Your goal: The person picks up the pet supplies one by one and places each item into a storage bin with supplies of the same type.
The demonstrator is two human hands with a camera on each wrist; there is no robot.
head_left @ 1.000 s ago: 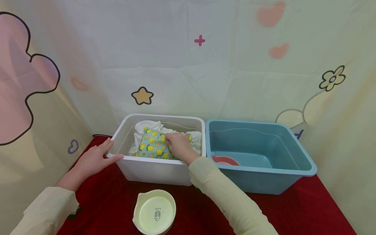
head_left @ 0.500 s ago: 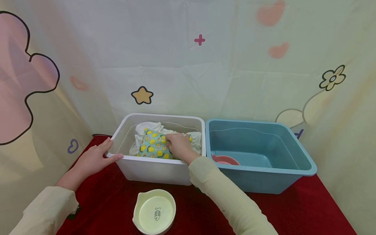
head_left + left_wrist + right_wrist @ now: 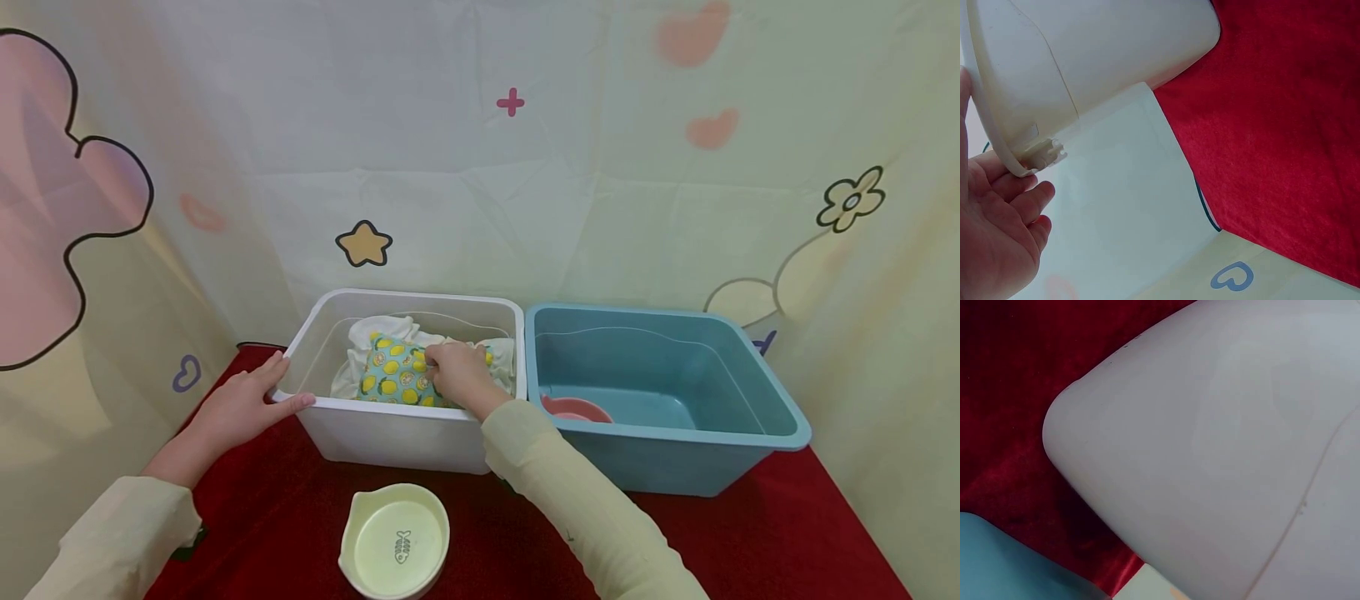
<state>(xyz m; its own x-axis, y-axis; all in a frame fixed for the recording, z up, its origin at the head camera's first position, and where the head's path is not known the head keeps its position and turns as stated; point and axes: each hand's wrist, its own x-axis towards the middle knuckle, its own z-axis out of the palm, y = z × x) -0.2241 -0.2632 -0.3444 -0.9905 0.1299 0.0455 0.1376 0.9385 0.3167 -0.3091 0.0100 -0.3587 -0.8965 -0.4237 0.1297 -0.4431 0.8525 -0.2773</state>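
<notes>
A white bin (image 3: 408, 437) holds a turquoise lemon-print cloth (image 3: 397, 371), with white ruffled fabric (image 3: 382, 327) around and behind it. My right hand (image 3: 461, 375) reaches over the front rim and grips the lemon-print cloth with curled fingers; the fingertips are partly hidden. At the bin's front left corner my left hand (image 3: 243, 404) holds the rim, the thumb along the front edge and the fingers at the left side. The left wrist view shows the fingers of this hand (image 3: 1000, 234) bent against the rim's outside. Only the bin's outer wall (image 3: 1179, 444) fills the right wrist view.
A blue bin (image 3: 667, 458) stands against the white bin's right side, with a pink dish (image 3: 576, 409) inside near its front left. A cream cat-eared bowl (image 3: 397, 542) with a fishbone print sits in front, on the red cloth (image 3: 780, 533). A patterned curtain (image 3: 450, 208) hangs behind.
The lemon-print cloth's left part has sunk a little and shifted slightly right in the white bin. Both hands have stayed almost in place.
</notes>
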